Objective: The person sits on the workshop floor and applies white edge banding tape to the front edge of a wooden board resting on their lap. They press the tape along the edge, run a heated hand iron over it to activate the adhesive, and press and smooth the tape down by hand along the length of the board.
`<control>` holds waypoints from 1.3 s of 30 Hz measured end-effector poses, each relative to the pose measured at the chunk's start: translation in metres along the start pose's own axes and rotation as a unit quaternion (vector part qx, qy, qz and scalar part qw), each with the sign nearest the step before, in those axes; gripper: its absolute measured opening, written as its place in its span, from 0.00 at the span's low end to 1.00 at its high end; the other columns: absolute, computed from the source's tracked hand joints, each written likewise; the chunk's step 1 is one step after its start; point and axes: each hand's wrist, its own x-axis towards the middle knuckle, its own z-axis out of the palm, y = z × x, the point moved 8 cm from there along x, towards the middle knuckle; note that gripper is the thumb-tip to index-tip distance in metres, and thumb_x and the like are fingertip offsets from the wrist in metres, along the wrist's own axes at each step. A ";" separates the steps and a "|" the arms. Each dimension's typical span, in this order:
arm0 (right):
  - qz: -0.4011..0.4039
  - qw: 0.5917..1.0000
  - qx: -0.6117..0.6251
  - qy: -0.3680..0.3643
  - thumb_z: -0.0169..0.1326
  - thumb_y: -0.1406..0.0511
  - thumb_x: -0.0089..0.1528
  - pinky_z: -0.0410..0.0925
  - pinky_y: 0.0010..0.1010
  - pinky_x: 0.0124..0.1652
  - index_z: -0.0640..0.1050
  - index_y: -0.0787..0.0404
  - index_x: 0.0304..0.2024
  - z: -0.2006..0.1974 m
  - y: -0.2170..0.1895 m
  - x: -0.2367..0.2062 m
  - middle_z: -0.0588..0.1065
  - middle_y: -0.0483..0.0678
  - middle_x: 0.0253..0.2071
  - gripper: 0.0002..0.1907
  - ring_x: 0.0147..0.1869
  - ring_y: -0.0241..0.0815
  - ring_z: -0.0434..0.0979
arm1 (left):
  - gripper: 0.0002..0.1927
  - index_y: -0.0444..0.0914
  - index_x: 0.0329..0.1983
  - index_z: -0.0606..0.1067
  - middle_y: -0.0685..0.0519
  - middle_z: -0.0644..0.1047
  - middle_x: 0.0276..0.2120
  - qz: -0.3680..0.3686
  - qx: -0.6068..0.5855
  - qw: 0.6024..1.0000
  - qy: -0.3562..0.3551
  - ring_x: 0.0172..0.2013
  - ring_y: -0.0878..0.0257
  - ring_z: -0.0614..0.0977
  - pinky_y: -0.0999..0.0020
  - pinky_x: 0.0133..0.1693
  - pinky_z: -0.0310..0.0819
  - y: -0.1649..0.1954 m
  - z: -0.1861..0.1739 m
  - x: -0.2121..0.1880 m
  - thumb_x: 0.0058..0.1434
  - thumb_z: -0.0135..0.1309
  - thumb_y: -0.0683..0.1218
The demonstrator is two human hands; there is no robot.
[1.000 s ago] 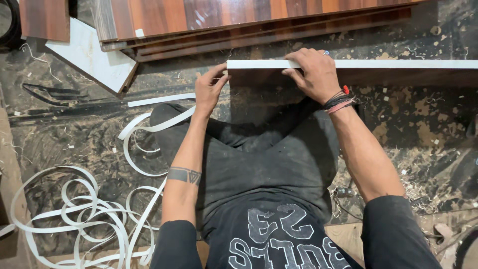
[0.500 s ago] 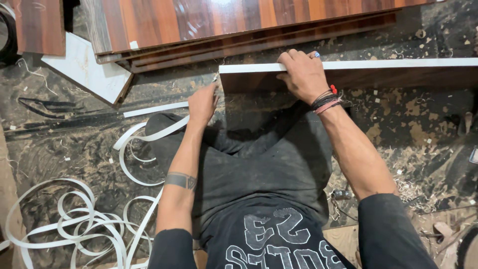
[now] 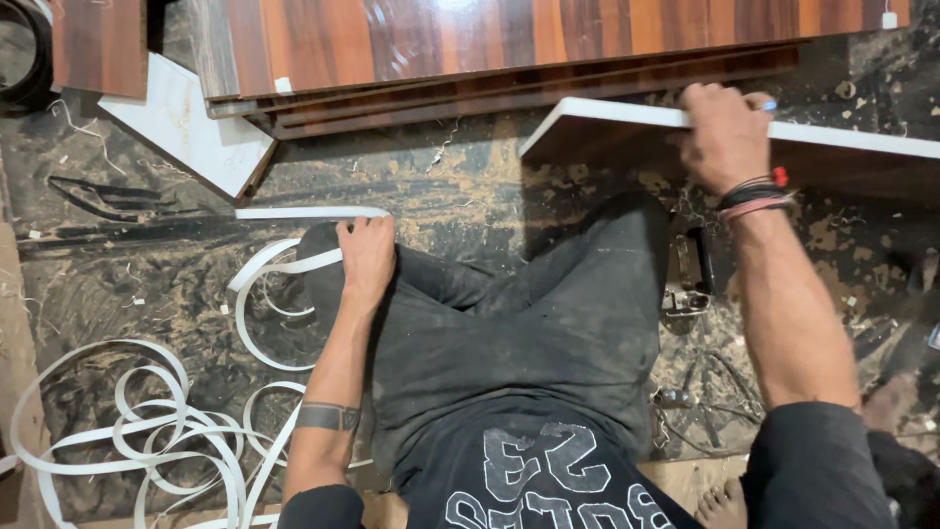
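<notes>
My right hand (image 3: 725, 132) grips the white-edged top rim of a brown board (image 3: 607, 122) that stands on edge on the dusty floor in front of me. My left hand (image 3: 364, 257) lies on my left knee, away from the board. Its fingers curl over a white edge strip (image 3: 279, 269) that loops off to the left. A straight white strip (image 3: 304, 213) lies just beyond the fingertips. My dark trousers (image 3: 519, 333) fill the middle of the view.
A stack of glossy wood-grain boards (image 3: 539, 39) lies across the top. A white panel offcut (image 3: 186, 132) sits at the upper left. Coiled white strips (image 3: 147, 431) spread over the lower left floor. A small metal tool (image 3: 690, 279) rests by my right leg.
My left hand has left the board's end and dropped down-left onto my knee at the white strip. The board and my right hand now sit further right in view.
</notes>
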 end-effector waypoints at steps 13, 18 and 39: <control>0.072 0.996 -0.035 0.044 0.62 0.65 0.61 0.55 0.54 0.67 0.75 0.57 0.44 -0.011 0.081 -0.003 0.77 0.49 0.43 0.11 0.55 0.51 0.73 | 0.05 0.42 0.35 0.77 0.53 0.80 0.33 0.076 -0.083 0.993 -0.047 0.37 0.56 0.81 0.54 0.42 0.66 0.044 0.014 -0.017 0.63 0.58 0.48; 0.051 0.991 -0.055 0.108 0.61 0.66 0.56 0.52 0.54 0.68 0.75 0.58 0.46 -0.012 0.084 0.004 0.74 0.48 0.48 0.16 0.62 0.50 0.70 | 0.13 0.42 0.39 0.77 0.52 0.80 0.33 0.077 -0.139 0.987 -0.025 0.36 0.55 0.81 0.54 0.39 0.65 0.044 0.015 -0.021 0.57 0.62 0.54; -0.023 0.989 0.114 -0.094 0.68 0.56 0.53 0.49 0.53 0.71 0.54 0.64 0.76 0.096 -0.152 0.151 0.49 0.59 0.79 0.56 0.82 0.56 0.46 | 0.08 0.42 0.39 0.74 0.51 0.80 0.29 0.164 -0.242 0.954 -0.061 0.35 0.54 0.81 0.56 0.39 0.68 0.075 0.029 -0.032 0.63 0.56 0.50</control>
